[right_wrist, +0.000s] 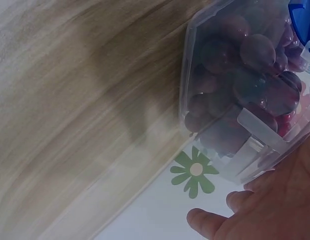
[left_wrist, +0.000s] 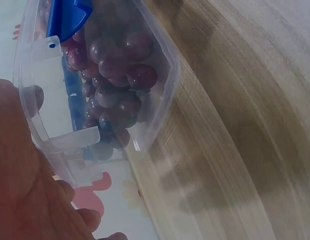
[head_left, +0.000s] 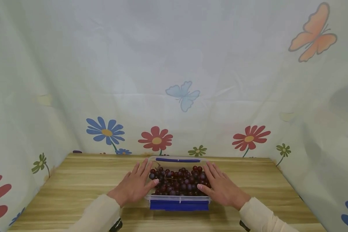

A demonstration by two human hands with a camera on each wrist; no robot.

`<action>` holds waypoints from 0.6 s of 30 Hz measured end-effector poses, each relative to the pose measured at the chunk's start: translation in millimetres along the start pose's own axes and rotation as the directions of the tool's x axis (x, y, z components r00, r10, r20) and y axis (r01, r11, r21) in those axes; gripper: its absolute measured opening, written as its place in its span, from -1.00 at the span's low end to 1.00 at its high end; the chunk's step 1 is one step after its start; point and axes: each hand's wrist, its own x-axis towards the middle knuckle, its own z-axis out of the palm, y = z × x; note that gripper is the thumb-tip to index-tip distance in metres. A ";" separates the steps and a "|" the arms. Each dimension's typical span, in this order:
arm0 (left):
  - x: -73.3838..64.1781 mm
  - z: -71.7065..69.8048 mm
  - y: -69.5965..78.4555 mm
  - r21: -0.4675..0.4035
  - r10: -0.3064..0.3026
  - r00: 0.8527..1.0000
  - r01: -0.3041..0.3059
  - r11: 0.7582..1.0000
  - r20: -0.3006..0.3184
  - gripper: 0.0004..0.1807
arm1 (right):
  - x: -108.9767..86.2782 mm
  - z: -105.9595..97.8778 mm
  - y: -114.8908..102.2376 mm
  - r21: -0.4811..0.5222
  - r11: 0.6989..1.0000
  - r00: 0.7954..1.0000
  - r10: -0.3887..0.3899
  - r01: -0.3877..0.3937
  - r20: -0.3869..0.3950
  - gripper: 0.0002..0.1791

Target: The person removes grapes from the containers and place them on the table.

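Note:
A clear plastic food container (head_left: 179, 198) full of dark red and purple grapes (head_left: 179, 183) sits on the wooden table, with blue clips along its front and back. My left hand (head_left: 134, 185) rests on its left rim, fingers straight and pointing away, thumb reaching inward over the grapes. On the opposite rim lies my right hand (head_left: 221, 187) in a mirrored pose. In the left wrist view, a blue clip (left_wrist: 67, 20) hangs angled from the rim. Clear side flaps (right_wrist: 262, 127) stick out from the wall in the right wrist view. I cannot tell whether a lid covers the top.
The wood-grain table (head_left: 84, 180) extends to both sides of the container. Behind it and at both sides hangs a pale curtain (head_left: 127, 80) printed with flowers and butterflies. A small dark object (head_left: 77, 151) shows at the table's back left corner.

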 end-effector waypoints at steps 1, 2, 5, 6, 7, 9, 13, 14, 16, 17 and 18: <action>-0.2 0.4 -0.2 -0.018 0.006 1.000 -0.006 1.000 0.000 -0.10 | -0.2 0.5 0.2 0.002 1.000 1.000 0.001 -0.001 -0.001 0.01; -0.4 1.0 -0.4 -0.044 0.012 1.000 -0.012 0.999 0.001 -0.09 | -0.4 1.0 0.3 0.006 1.000 1.000 0.000 0.000 -0.002 0.00; -1.5 2.9 -1.6 -0.130 0.022 1.000 -0.021 0.991 0.007 -0.10 | -1.2 1.7 0.3 0.015 1.000 1.000 0.001 0.000 -0.007 -0.01; -1.3 4.0 -2.1 -0.158 0.022 1.000 -0.021 0.987 0.010 -0.10 | -1.4 1.8 0.4 0.017 1.000 1.000 0.001 -0.001 -0.007 -0.02; -1.6 5.1 -2.8 -0.184 0.018 1.000 -0.016 0.983 0.011 -0.10 | -1.5 1.9 0.6 0.022 1.000 1.000 0.000 0.000 -0.009 -0.02; -1.8 7.0 -3.5 -0.218 0.005 1.000 -0.002 0.976 0.012 -0.10 | -1.7 1.9 0.6 0.025 1.000 1.000 0.000 0.000 -0.008 -0.03; -1.1 10.7 -4.5 -0.250 -0.024 1.000 0.024 0.968 0.007 -0.09 | -1.4 2.5 1.4 0.033 0.999 1.000 0.000 0.000 -0.010 -0.02; -1.1 11.3 -4.5 -0.255 -0.027 1.000 0.028 0.967 0.006 -0.10 | -1.2 2.7 1.4 0.034 0.999 1.000 0.002 -0.002 -0.010 -0.02; -1.2 12.5 -4.6 -0.267 -0.036 0.999 0.036 0.963 0.007 -0.11 | -0.9 2.9 1.8 0.040 0.999 1.000 0.001 -0.001 -0.011 -0.02; -1.2 13.0 -4.6 -0.275 -0.039 0.999 0.040 0.961 0.008 -0.11 | -0.8 3.0 1.9 0.041 0.999 1.000 0.001 0.000 -0.012 -0.02; -1.5 13.2 -4.4 -0.287 -0.041 0.999 0.042 0.957 0.009 -0.12 | -0.8 2.9 2.0 0.043 0.999 1.000 0.000 0.000 -0.012 -0.02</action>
